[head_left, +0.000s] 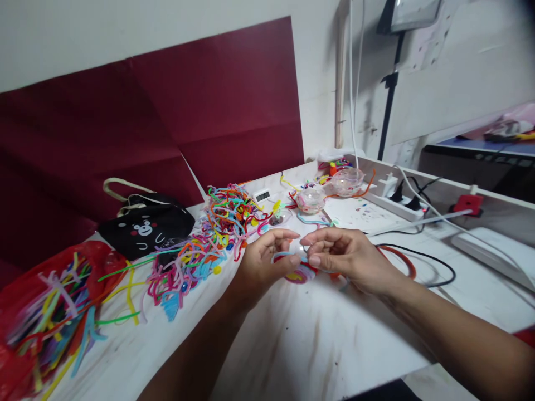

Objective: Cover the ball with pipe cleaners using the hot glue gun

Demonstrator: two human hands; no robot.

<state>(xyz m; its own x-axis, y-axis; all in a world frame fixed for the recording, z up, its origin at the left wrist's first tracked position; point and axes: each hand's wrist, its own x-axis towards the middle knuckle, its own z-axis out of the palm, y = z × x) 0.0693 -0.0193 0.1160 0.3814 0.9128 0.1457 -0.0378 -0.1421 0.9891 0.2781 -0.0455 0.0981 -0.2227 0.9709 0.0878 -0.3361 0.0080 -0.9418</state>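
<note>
My left hand (264, 262) and my right hand (345, 256) meet over the middle of the white table (292, 345). Both pinch a thin light-blue pipe cleaner (288, 255) between thumb and fingers, just above a small round clear piece with pink and yellow inside (298, 274). A tangled heap of bright pipe cleaners (209, 239) lies to the left of my left hand.
A red plastic bag (45, 312) of pipe cleaners sits at the near left, a black bear-print bag (146, 228) behind it. Clear plastic domes (330, 189), a small digital clock (262, 195), a white power strip (393, 201) and cables (422, 256) lie at the back right.
</note>
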